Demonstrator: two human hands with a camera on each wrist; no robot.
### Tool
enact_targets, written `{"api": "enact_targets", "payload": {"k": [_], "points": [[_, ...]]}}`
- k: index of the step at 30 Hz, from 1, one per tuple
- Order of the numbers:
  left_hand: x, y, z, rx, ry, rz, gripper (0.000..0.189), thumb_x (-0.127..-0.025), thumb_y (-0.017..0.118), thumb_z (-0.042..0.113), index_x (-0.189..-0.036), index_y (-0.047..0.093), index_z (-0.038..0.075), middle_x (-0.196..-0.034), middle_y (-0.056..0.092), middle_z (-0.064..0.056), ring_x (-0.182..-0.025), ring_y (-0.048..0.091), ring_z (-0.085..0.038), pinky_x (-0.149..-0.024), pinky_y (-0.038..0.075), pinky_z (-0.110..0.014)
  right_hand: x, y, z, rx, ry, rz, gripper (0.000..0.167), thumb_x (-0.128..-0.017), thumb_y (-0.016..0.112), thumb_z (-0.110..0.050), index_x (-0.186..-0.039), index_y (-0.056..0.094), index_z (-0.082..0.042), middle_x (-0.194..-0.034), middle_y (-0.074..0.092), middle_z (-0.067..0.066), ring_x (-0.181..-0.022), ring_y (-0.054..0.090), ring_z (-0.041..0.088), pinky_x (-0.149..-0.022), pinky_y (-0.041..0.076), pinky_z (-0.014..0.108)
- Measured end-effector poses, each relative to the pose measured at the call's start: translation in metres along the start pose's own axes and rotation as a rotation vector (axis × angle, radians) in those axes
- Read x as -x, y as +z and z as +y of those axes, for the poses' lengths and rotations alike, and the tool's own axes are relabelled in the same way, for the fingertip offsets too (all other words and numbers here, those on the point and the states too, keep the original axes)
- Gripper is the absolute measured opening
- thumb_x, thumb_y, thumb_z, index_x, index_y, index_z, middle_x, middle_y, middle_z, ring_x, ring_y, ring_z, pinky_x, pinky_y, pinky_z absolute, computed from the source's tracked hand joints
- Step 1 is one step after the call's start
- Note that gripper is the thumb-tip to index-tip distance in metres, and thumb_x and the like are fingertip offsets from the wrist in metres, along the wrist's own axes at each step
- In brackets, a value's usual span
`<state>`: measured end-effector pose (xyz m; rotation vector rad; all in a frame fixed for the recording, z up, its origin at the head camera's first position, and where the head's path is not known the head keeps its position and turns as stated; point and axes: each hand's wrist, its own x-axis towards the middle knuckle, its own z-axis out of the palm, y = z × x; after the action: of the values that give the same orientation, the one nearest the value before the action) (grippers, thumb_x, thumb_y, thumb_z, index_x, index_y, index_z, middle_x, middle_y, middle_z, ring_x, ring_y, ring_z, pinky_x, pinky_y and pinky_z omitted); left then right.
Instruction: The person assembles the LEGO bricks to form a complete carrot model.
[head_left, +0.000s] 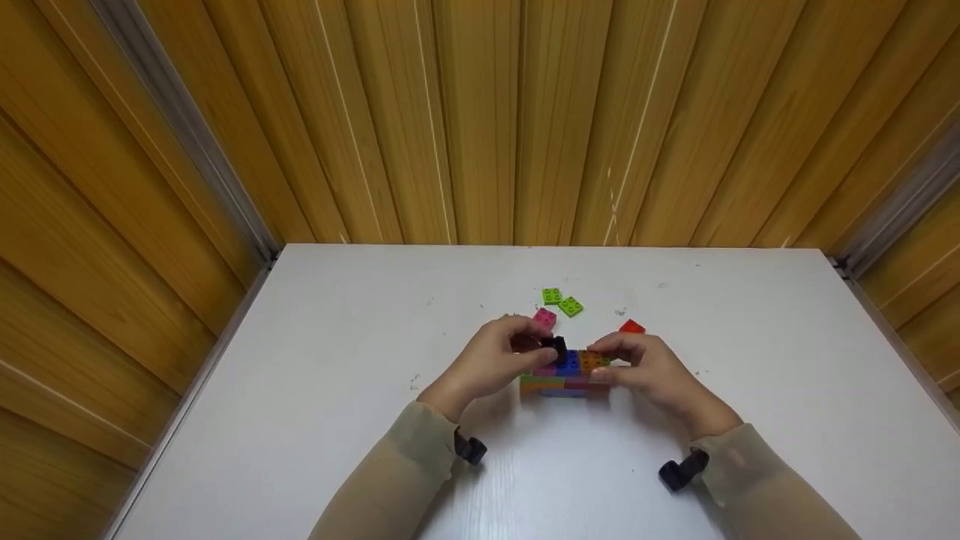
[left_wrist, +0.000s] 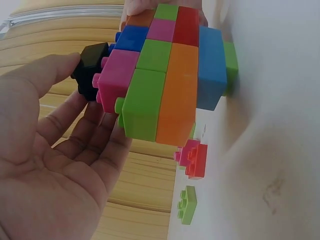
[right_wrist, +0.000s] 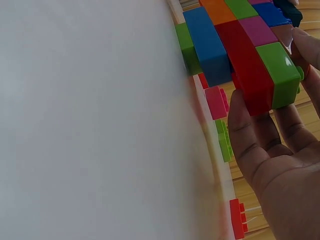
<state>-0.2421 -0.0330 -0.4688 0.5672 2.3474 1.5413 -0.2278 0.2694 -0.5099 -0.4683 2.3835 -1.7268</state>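
Observation:
A stacked structure of toy building bricks [head_left: 564,382] stands on the table, with green, orange, red, pink and blue bricks in layers. My left hand [head_left: 491,358] pinches a black brick [left_wrist: 91,70] between thumb and fingers, at the studs of the top layer beside a pink brick [left_wrist: 119,75] and a blue brick [left_wrist: 131,38]. Whether the black brick is pressed fully down cannot be told. With thumb and fingers my right hand [head_left: 654,369] grips the structure's right end, near the orange brick [head_left: 592,361] on top. A lower blue brick [right_wrist: 207,47] sits beneath.
Behind the structure lie two green bricks [head_left: 551,296], a pink brick [head_left: 545,318] and a red brick [head_left: 631,327] on the white table [head_left: 360,322]. A wood-look panel wall [head_left: 480,127] rises along the table's far edge, with similar panels at both sides.

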Motion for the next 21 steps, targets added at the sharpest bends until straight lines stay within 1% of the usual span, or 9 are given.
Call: {"api": "enact_targets", "payload": {"k": [6,9,14,17,21], "points": [[0.003,0.002,-0.002,0.016,0.016,-0.003,0.028,-0.103,0.086,0.033,-0.13,0.078,0.026,-0.126,0.076,0.007,-0.115,0.07,-0.013,-0.11,0.061,-0.039,-0.002,0.0,0.001,0.007,-0.029,-0.007,0.034,-0.099,0.087,-0.011,-0.13,0.079,-0.001,-0.126,0.079,-0.002,-0.118,0.074,0.01,-0.1,0.06,0.021],[0.003,0.006,-0.005,0.04,0.018,0.011,0.025,-0.102,0.087,0.031,-0.125,0.078,0.026,-0.125,0.075,0.006,-0.114,0.069,-0.013,-0.108,0.061,-0.036,0.0,0.002,0.0,0.013,-0.015,0.0,0.034,-0.099,0.088,-0.011,-0.13,0.079,-0.002,-0.127,0.079,-0.001,-0.119,0.073,0.011,-0.102,0.059,0.021],[0.002,0.016,-0.009,0.095,0.017,0.043,0.022,-0.102,0.087,0.032,-0.116,0.074,0.023,-0.123,0.074,0.004,-0.108,0.066,-0.015,-0.1,0.059,-0.03,0.002,0.003,0.0,0.012,0.009,0.01,0.035,-0.098,0.088,-0.012,-0.131,0.079,-0.002,-0.127,0.079,-0.001,-0.12,0.072,0.011,-0.104,0.058,0.022],[0.002,0.02,-0.011,0.11,0.021,0.057,0.021,-0.103,0.086,0.032,-0.116,0.072,0.022,-0.123,0.074,0.004,-0.108,0.065,-0.015,-0.099,0.058,-0.029,0.001,0.003,0.0,0.015,-0.003,0.012,0.034,-0.098,0.087,-0.011,-0.13,0.079,-0.002,-0.126,0.079,-0.002,-0.12,0.072,0.011,-0.105,0.058,0.022],[0.001,0.023,-0.013,0.136,0.026,0.066,0.021,-0.103,0.086,0.03,-0.118,0.073,0.022,-0.124,0.074,0.003,-0.11,0.064,-0.017,-0.1,0.056,-0.031,0.0,0.001,0.001,-0.005,-0.019,0.007,0.034,-0.098,0.087,-0.009,-0.13,0.079,0.0,-0.126,0.079,-0.005,-0.119,0.073,0.011,-0.102,0.059,0.023]]}}
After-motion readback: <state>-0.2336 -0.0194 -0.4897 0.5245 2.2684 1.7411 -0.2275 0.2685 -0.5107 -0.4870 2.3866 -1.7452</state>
